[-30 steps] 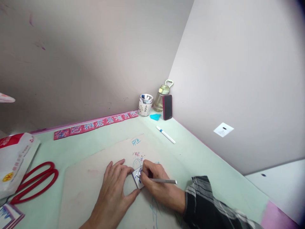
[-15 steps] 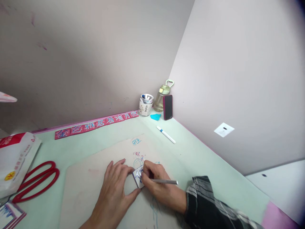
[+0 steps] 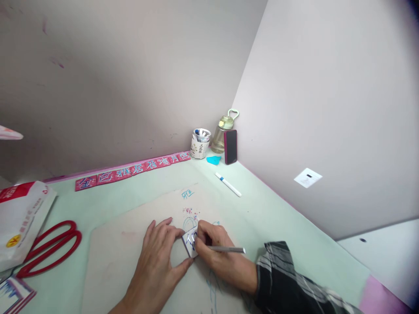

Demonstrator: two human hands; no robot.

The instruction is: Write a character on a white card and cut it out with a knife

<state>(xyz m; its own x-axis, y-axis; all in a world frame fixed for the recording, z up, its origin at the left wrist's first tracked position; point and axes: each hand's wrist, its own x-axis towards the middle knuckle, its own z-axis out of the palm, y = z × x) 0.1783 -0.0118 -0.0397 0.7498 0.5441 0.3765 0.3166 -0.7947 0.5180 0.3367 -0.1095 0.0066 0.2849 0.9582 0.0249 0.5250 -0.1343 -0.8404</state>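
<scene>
A small white square block [image 3: 189, 244] with blue strokes of a written character lies on the beige board [image 3: 111, 257]. My left hand [image 3: 159, 255] rests on the board, its thumb and index finger gripping the block's left and lower edges while the other fingers stretch out. In my right hand [image 3: 216, 253] is a slim silver pen-shaped tool [image 3: 231, 250], held like a pencil over the block's right side. Its tip is hidden behind my fingers, so I cannot tell its exact kind. Reddish crumbs [image 3: 189, 211] are scattered just above the block.
Red-handled scissors [image 3: 52, 248], a white packet [image 3: 26, 226] and stacked squares [image 3: 15, 294] lie left. Red character tiles [image 3: 131, 170] line the wall. At the back are a pen jar [image 3: 199, 148], bottle [image 3: 218, 139], phone [image 3: 231, 148], blue scrap [image 3: 214, 160] and white marker [image 3: 228, 185].
My right hand has shifted very slightly, with the silver tool still in it. My left hand and the block look unmoved.
</scene>
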